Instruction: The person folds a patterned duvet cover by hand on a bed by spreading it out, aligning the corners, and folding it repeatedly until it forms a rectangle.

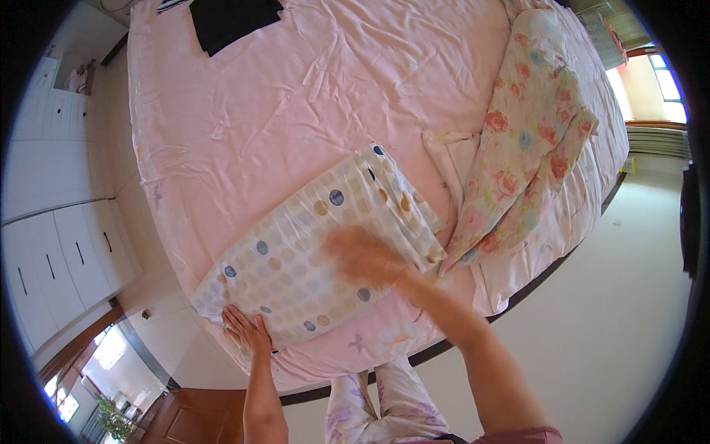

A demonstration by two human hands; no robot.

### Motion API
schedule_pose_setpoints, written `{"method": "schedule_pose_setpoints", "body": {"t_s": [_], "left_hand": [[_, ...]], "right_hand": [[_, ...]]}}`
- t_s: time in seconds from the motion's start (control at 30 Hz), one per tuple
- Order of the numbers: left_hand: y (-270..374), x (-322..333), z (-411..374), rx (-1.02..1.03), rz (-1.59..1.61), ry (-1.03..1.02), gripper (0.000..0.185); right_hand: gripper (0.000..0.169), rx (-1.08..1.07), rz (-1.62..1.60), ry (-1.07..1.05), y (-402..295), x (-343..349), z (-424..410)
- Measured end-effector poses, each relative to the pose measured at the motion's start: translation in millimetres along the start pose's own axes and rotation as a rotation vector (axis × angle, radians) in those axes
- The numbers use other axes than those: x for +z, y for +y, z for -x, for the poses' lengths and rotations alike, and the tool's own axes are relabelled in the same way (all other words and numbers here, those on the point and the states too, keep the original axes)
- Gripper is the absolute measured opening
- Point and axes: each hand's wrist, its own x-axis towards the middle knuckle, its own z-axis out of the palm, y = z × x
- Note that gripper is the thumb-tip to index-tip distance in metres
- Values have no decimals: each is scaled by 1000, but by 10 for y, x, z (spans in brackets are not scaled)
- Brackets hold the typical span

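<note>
A folded cream cloth with blue, tan and brown dots (299, 266) lies at a slant near the front edge of a bed with a pink sheet (249, 133). My left hand (247, 331) rests flat on its lower left corner, fingers somewhat apart. Over the middle of the cloth is my right hand (363, 258), blurred by motion; its fingers cannot be made out, nor whether it touches the fabric. Creases gather along the cloth's right end.
A floral cloth with red roses (513, 150) lies bunched on the bed's right side, beside a folded pale pink cloth (452, 161). A folded black cloth (236, 22) is at the far left. White cabinets (66, 255) stand left of the bed, a brown door (202, 416) at the lower left.
</note>
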Motion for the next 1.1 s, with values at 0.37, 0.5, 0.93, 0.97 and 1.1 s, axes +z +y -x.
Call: {"method": "schedule_pose_setpoints", "body": {"t_s": [0.37,0.5,0.93,0.97,1.1], "left_hand": [[-30,-1,6,-13,-65,-13,77],[-88,48,32,-25,-1,5,77],[98,-194,16,-46,56,-10,71],[146,-237,-12,-57,97,-12,69],[382,-283,-319,-24,153,288,63]], "right_hand": [[51,671,218,881,500,-1237,175],[53,157,86,266,-57,-570,-517],[30,485,-72,519,701,-1269,190],[31,456,-188,463,603,-1210,243],[37,371,-26,386,440,-1028,253]]}}
